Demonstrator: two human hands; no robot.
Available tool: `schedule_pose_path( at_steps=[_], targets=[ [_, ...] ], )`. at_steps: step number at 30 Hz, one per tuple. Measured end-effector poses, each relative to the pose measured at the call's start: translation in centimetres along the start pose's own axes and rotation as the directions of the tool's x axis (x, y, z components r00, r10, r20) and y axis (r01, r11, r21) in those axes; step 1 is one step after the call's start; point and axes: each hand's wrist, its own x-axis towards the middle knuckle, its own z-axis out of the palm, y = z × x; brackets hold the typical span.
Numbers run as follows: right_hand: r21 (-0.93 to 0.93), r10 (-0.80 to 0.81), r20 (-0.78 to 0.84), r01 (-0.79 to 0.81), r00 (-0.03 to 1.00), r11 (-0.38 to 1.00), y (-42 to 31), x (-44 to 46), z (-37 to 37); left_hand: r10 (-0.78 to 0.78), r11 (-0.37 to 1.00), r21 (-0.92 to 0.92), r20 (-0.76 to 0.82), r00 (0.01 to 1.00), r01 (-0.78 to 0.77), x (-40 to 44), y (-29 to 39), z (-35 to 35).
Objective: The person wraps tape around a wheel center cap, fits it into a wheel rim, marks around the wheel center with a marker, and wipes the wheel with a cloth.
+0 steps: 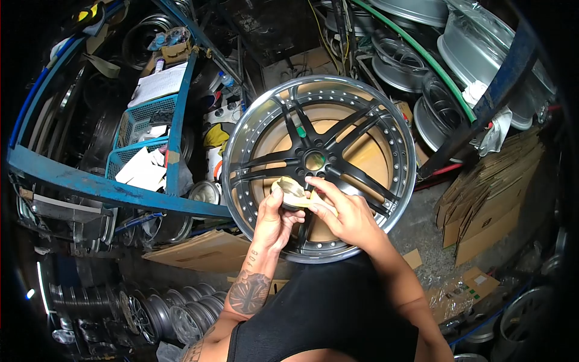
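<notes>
My left hand (273, 221) is closed round a small, round, cup-like piece (291, 188) with a pale yellow edge and a greyish inside; its exact kind is unclear. At that piece's right side, my right hand (351, 218) pinches a thin yellowish strip or edge (314, 196) between thumb and fingers. Both hands are over the lower spokes of a large wheel rim (243, 114), which lies face up. It has black spokes, a polished outer lip and rows of small bolts. A green mark (301, 131) shows on one spoke. Brown board or cardboard (369, 158) is visible beneath the spokes.
To the left is a blue metal rack (90, 186) with teal baskets (143, 123) holding papers. Several silver rims (395, 72) stand at the upper right near a green hose (416, 51). Flattened cardboard (491, 193) leans at right; more rims (190, 323) sit at lower left.
</notes>
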Motion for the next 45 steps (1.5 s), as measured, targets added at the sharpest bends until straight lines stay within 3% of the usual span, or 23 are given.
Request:
schedule_pose_path(
  at_steps=[3,6,9,12,14,17,20,21,24,25,29,32,34,37,43,45],
  targets=[
    [0.094,-0.02,0.009,0.019,1.0,0.995,0.5,0.4,0.0,-0.045,0.999,-0.012,0.009,0.999,0.045,0.0,-0.2,-0.3],
    [0.075,0.027,0.04,-0.03,0.999,0.997,-0.4,0.7,-0.7,-0.073,0.997,0.014,0.019,0.997,0.072,-0.4,-0.3,-0.1],
    [0.048,-0.065,0.046,0.063,0.997,0.997,0.3,0.8,-0.8,-0.097,0.994,0.054,0.019,0.995,0.095,-0.2,-0.4,-0.8],
    [0.057,0.097,0.14,-0.106,0.985,0.993,-0.2,0.7,-1.1,-0.096,0.99,0.101,0.016,0.995,0.094,-0.3,0.1,-0.3],
    [0.04,0.035,0.083,-0.039,0.996,0.998,0.4,0.8,-0.6,-0.077,0.994,0.077,0.012,0.997,0.076,-0.4,0.3,0.7],
    [0.0,0.005,0.056,-0.005,0.998,1.0,0.2,0.7,-0.6,0.313,0.891,0.292,0.154,0.937,-0.346,-0.4,-0.4,2.3],
    [-0.014,-0.074,0.024,0.074,0.997,0.997,-0.2,0.5,-0.6,0.259,0.818,0.484,0.175,0.95,-0.312,-0.7,0.7,1.7],
    [-0.014,-0.117,0.008,0.117,0.993,0.993,-0.6,0.6,-0.6,0.254,0.84,0.449,0.172,0.952,-0.305,-0.6,0.7,1.2],
    [0.057,0.022,0.126,-0.03,0.992,0.998,-3.0,0.4,-2.2,0.243,0.914,0.316,0.081,0.967,-0.257,-0.1,0.9,-0.2],
    [0.029,0.149,0.259,-0.162,0.954,0.986,-3.1,0.3,-2.8,0.239,0.922,0.299,0.066,0.969,-0.248,-0.3,1.2,0.1],
    [-0.025,-0.156,0.015,0.156,0.988,0.987,-0.5,0.3,-1.8,0.16,0.946,0.277,0.062,0.985,-0.171,-0.8,1.1,0.2],
    [0.013,0.05,0.144,-0.053,0.988,0.999,0.5,1.0,-2.3,0.12,0.954,0.267,0.082,0.989,-0.138,-0.8,1.2,0.7],
    [0.033,-0.015,0.104,0.011,0.994,0.999,1.4,1.3,-1.6,0.078,0.96,0.261,0.097,0.992,-0.101,-0.8,1.3,0.9],
    [0.052,-0.069,0.094,0.064,0.993,0.997,1.6,1.4,-1.3,0.087,0.902,0.41,0.136,0.987,-0.136,-0.6,1.5,0.6],
    [0.062,-0.126,0.092,0.121,0.988,0.991,0.9,1.5,-1.4,0.072,0.891,0.425,0.207,0.976,-0.156,-0.6,1.7,0.0],
    [0.05,-0.144,0.082,0.14,0.986,0.989,1.1,1.7,-1.3,0.167,0.836,0.494,0.181,0.969,-0.237,-0.1,1.2,0.3]
  ],
)
